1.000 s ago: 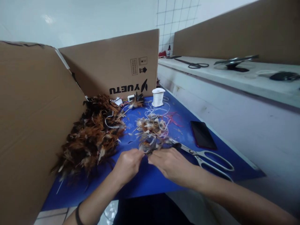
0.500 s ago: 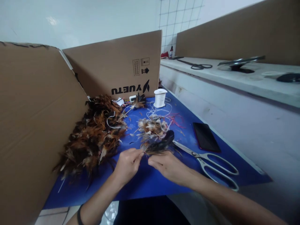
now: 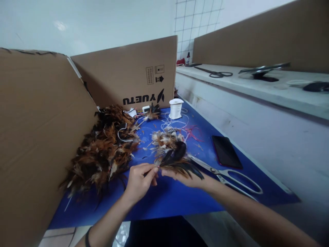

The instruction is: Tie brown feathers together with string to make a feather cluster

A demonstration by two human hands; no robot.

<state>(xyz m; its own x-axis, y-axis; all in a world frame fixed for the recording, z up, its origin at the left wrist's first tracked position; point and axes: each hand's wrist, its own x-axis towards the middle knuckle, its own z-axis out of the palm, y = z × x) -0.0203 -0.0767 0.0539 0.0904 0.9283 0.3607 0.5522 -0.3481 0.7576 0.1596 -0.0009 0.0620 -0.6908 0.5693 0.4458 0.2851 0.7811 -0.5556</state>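
Note:
My left hand (image 3: 141,180) pinches the base of a bunch of dark and brown feathers (image 3: 176,156) between thumb and fingers. The bunch fans out to the right over my right hand (image 3: 182,177). That hand is closed close beside the bound base, its fingers partly covered by feathers; whatever they grip cannot be made out. Just beyond lies a small heap of pale and brown feathers (image 3: 164,139). Silver scissors (image 3: 218,171) rest to the right, partly behind my right forearm.
A large pile of brown feathers (image 3: 102,147) fills the left of the blue table (image 3: 169,206). A white spool (image 3: 175,109) with loose string stands at the back. A phone (image 3: 226,152) lies right. Cardboard (image 3: 123,75) walls the back and left; a ledge (image 3: 257,89) runs along the right.
The feather bunch has turned, so its long dark feathers now droop across the back of my right hand. My left hand keeps its pinch at the base.

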